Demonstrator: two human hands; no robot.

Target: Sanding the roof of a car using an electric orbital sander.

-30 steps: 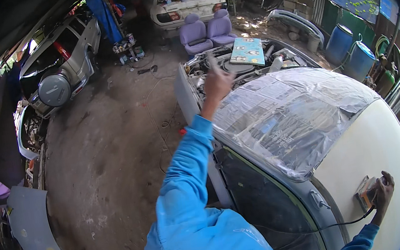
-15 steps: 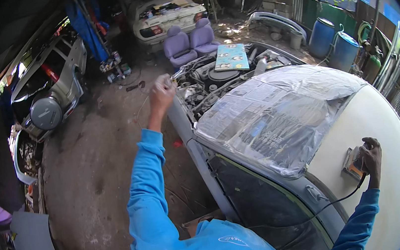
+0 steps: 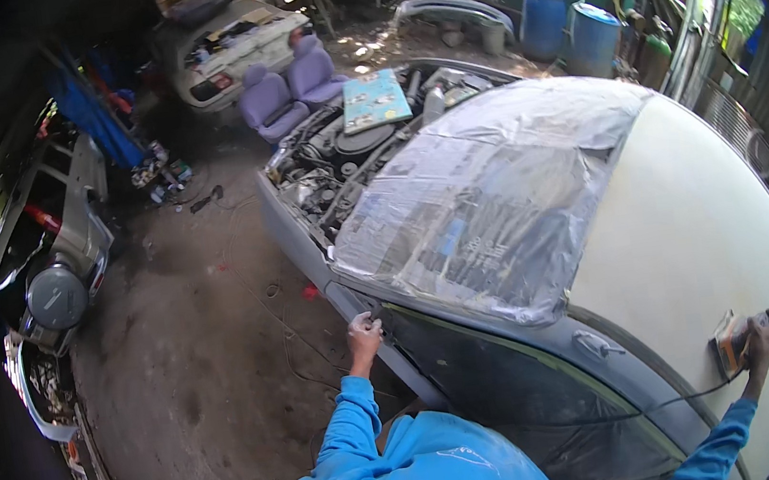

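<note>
My right hand (image 3: 763, 339) grips an electric sander (image 3: 731, 341) from above. The sander, dark with an orange part, rests on the pale cream roof (image 3: 679, 213) of a car. Its black cord (image 3: 659, 407) runs back across the masked side window (image 3: 506, 369) toward my body. My left hand (image 3: 365, 336) is beside the front door edge, its dusty fingers curled in; whatever they may hold is too small to make out. Plastic film and paper (image 3: 496, 207) cover the windshield.
Ahead lies the open engine bay (image 3: 329, 175) with a patterned teal board (image 3: 375, 101) on it. Purple seats (image 3: 275, 107) and blue barrels (image 3: 592, 34) stand beyond. Cables (image 3: 284, 324) lie on the floor, left of the car. A parked vehicle (image 3: 50, 252) is at far left.
My left hand has dropped from beside the engine bay toward the door. My right hand and the sander have moved along the roof, nearer to me and rightward. The view has shifted.
</note>
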